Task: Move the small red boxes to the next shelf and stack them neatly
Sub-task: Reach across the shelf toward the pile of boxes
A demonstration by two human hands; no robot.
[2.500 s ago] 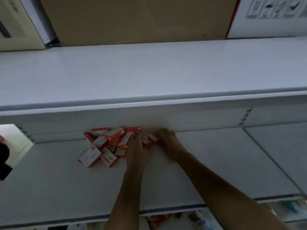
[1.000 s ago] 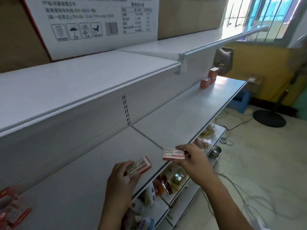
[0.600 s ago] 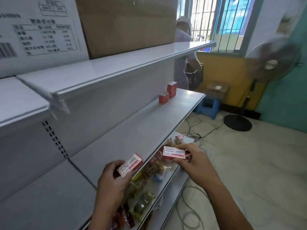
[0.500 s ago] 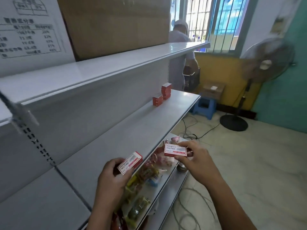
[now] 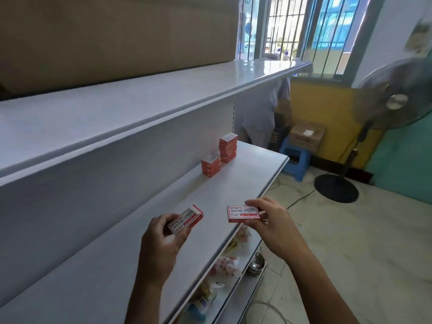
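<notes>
While the left hand (image 5: 161, 239) pinches one small red box (image 5: 185, 219) and the right hand (image 5: 268, 220) grips another (image 5: 243, 213), both are held over the white shelf (image 5: 233, 183), well short of the two stacks at about twelve o'clock. The shorter stack (image 5: 210, 165) stands just beside the taller stack (image 5: 228, 148). Carrying each box flat, label up, and squaring its edges on the shorter stack would likely keep things tidy.

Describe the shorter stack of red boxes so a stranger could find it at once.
Look along the white middle shelf toward its far end by the window. Two stacks of red boxes stand there against the back panel. The shorter stack is the nearer one, beside the taller stack.
</notes>
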